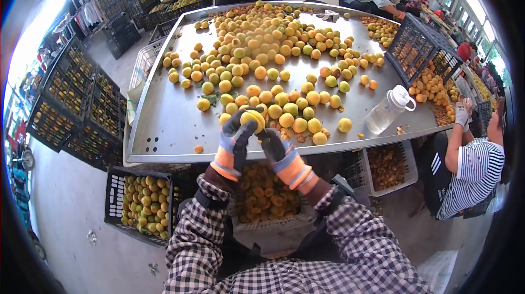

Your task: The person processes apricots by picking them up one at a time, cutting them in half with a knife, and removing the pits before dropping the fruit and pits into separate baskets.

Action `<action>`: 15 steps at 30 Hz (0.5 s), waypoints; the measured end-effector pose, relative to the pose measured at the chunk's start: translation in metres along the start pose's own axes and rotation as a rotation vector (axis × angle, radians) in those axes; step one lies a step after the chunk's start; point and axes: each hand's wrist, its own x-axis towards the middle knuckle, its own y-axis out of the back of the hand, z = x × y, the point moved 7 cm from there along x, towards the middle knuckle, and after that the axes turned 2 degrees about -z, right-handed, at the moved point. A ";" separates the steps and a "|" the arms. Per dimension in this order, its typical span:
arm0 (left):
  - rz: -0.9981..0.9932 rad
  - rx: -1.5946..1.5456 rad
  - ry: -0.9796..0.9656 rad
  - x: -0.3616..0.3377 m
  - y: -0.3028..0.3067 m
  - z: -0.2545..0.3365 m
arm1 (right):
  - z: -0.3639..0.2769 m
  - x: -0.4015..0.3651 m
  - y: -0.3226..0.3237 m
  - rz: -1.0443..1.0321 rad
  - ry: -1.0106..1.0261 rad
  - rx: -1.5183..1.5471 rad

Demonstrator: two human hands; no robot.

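In the head view, my left hand [234, 141], in a dark glove with an orange and grey cuff, is closed around a yellow apricot [252, 120]. A dark line runs across the fruit's skin. My right hand [278, 151], gloved alike, is just right of it with the fingers drawn together near the apricot's lower side. What those fingers hold, if anything, is hidden. Both hands are over the near edge of a metal table [180, 124]. Below them stands a crate of apricot halves [265, 198], partly covered by my forearms.
Loose apricots [257, 48] are heaped across the table. A clear bottle with a white lid [385, 112] stands at the right, near a tipped black crate [421, 48]. Filled crates [143, 206] are on the floor at left. Several other people work around the table.
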 end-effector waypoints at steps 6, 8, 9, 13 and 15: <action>0.051 -0.259 0.186 -0.010 -0.008 -0.004 | -0.016 0.013 0.011 -0.056 -0.108 0.152; -0.086 0.000 0.116 -0.005 -0.003 0.008 | -0.025 0.020 0.017 -0.116 -0.150 0.295; -0.159 0.101 0.036 -0.001 -0.004 0.017 | -0.022 0.022 0.022 -0.167 -0.199 0.423; -0.261 0.202 0.015 0.009 0.009 0.011 | -0.029 0.017 0.028 -0.174 -0.208 0.502; -0.183 0.136 0.002 0.001 -0.002 0.022 | -0.035 0.019 0.029 -0.253 -0.181 0.373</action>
